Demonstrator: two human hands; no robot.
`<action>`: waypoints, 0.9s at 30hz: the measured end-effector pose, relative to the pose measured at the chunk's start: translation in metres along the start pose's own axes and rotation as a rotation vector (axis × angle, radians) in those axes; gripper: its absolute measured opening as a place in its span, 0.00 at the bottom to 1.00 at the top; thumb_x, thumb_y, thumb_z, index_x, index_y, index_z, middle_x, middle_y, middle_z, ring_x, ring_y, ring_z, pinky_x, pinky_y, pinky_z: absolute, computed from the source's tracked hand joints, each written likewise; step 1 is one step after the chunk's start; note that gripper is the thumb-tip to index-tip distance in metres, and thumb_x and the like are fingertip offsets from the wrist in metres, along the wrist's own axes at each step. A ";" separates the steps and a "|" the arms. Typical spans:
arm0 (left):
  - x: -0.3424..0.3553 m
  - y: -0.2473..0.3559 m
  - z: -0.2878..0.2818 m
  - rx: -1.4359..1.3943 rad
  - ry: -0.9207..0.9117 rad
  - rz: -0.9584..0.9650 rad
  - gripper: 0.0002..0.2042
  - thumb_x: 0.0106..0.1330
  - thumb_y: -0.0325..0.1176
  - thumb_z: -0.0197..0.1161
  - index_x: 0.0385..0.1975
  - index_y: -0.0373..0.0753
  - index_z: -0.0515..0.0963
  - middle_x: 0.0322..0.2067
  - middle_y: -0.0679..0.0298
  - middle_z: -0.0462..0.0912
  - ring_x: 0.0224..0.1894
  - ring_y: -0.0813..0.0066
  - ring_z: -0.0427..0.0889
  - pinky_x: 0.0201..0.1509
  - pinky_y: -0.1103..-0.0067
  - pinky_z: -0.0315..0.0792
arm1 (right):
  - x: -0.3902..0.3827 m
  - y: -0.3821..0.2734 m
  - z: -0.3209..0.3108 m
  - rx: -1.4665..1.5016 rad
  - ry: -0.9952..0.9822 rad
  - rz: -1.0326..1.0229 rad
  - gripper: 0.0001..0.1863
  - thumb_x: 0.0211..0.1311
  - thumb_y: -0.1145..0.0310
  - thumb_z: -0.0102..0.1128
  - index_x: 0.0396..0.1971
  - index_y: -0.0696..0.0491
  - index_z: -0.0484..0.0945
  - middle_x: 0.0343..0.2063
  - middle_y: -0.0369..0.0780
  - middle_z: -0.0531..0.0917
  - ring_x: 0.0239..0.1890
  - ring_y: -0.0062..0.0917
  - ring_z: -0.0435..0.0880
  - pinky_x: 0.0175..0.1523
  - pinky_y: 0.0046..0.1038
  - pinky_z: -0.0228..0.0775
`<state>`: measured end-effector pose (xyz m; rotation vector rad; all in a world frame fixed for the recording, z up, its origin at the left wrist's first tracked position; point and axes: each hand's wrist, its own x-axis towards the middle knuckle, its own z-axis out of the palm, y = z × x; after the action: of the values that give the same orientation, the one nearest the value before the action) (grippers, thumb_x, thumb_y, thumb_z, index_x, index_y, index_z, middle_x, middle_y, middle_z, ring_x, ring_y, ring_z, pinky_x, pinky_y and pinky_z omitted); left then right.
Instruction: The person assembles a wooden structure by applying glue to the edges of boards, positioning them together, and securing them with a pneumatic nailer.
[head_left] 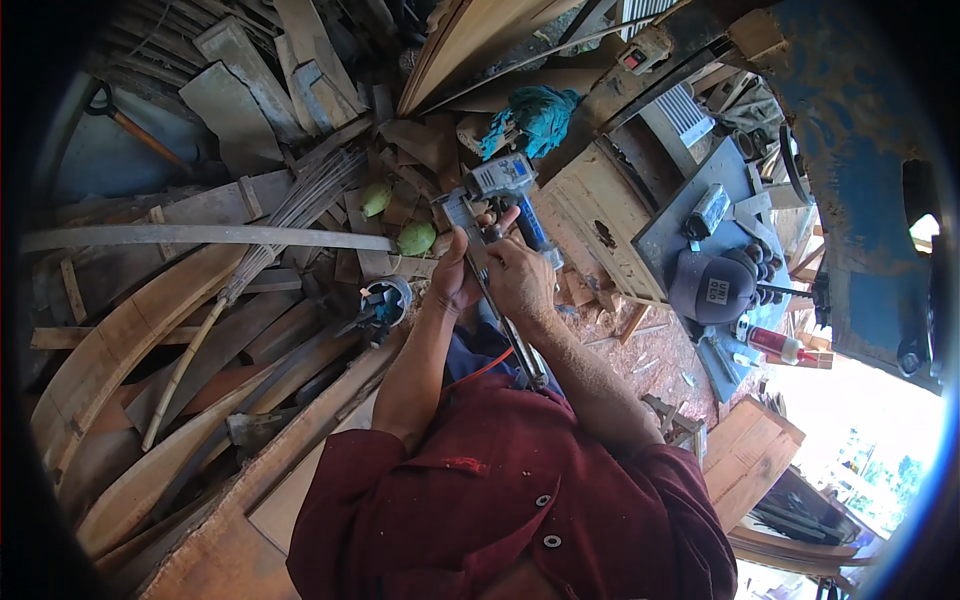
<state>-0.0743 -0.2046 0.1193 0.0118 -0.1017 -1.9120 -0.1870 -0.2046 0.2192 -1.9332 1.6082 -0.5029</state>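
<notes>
A pneumatic nail gun (501,176) with a grey and blue body is held in front of my chest. Its long narrow magazine slants down toward my shirt. My left hand (457,278) is closed around the side of the tool near its nose end, the thumb pointing up. My right hand (522,277) has its fingers curled and pressed together at the magazine, beside the blue handle. What those fingers pinch, if anything, is hidden. An orange-red air hose (484,370) runs below the magazine by my waist.
On the left lie curved boards (140,360), a stick broom (285,225) and a small bucket (388,300). Two green fruits (416,238) rest among wood scraps. At right, a bench (655,235) holds a cap (712,286) and a red bottle (775,343). A teal cloth (540,117) lies ahead.
</notes>
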 end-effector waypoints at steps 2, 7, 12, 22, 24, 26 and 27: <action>0.001 0.001 0.005 0.042 0.043 0.062 0.27 0.65 0.57 0.63 0.57 0.47 0.71 0.76 0.50 0.49 0.66 0.61 0.70 0.66 0.64 0.70 | -0.006 -0.002 -0.001 -0.163 -0.024 -0.074 0.12 0.57 0.67 0.60 0.40 0.50 0.84 0.36 0.43 0.82 0.43 0.42 0.83 0.43 0.42 0.77; 0.001 0.003 -0.001 -0.002 0.002 0.057 0.27 0.66 0.56 0.63 0.58 0.46 0.71 0.75 0.47 0.49 0.67 0.59 0.69 0.67 0.62 0.69 | -0.014 -0.001 0.004 -0.367 -0.073 -0.278 0.17 0.57 0.67 0.59 0.48 0.46 0.82 0.38 0.44 0.74 0.50 0.41 0.77 0.45 0.41 0.78; -0.003 -0.005 0.003 -0.004 0.059 0.054 0.27 0.68 0.56 0.60 0.59 0.45 0.71 0.75 0.48 0.50 0.67 0.58 0.68 0.68 0.60 0.68 | -0.001 -0.003 0.006 -0.439 -0.084 -0.300 0.21 0.58 0.68 0.57 0.53 0.46 0.80 0.40 0.46 0.76 0.46 0.42 0.79 0.46 0.40 0.77; 0.002 0.032 -0.006 -0.214 0.014 0.125 0.24 0.71 0.53 0.58 0.58 0.43 0.71 0.75 0.53 0.53 0.53 0.59 0.77 0.53 0.60 0.75 | -0.086 0.030 -0.061 -0.097 -0.062 -0.814 0.30 0.53 0.50 0.67 0.56 0.46 0.79 0.43 0.41 0.77 0.45 0.35 0.77 0.51 0.38 0.70; 0.012 0.028 0.000 -0.256 0.013 0.122 0.24 0.71 0.53 0.58 0.58 0.43 0.72 0.75 0.55 0.53 0.53 0.60 0.76 0.54 0.59 0.74 | -0.091 0.040 -0.057 -0.135 -0.020 -0.842 0.31 0.53 0.46 0.66 0.56 0.45 0.80 0.44 0.41 0.77 0.47 0.35 0.77 0.52 0.39 0.69; 0.016 0.020 0.013 -0.232 0.038 0.103 0.24 0.71 0.54 0.57 0.58 0.44 0.72 0.75 0.55 0.53 0.51 0.59 0.75 0.56 0.59 0.72 | -0.083 0.047 -0.048 -0.294 0.124 -0.808 0.32 0.53 0.42 0.64 0.56 0.43 0.80 0.47 0.42 0.77 0.49 0.37 0.77 0.53 0.39 0.69; 0.016 0.017 0.007 -0.153 0.000 0.115 0.25 0.71 0.55 0.55 0.60 0.44 0.71 0.75 0.55 0.54 0.49 0.61 0.73 0.54 0.61 0.71 | -0.078 0.043 -0.045 -0.297 0.175 -0.757 0.33 0.50 0.42 0.66 0.56 0.41 0.79 0.49 0.44 0.77 0.50 0.39 0.77 0.52 0.43 0.70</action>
<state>-0.0643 -0.2251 0.1278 -0.0952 0.0433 -1.8007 -0.2631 -0.1412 0.2319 -2.7873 1.0301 -0.7716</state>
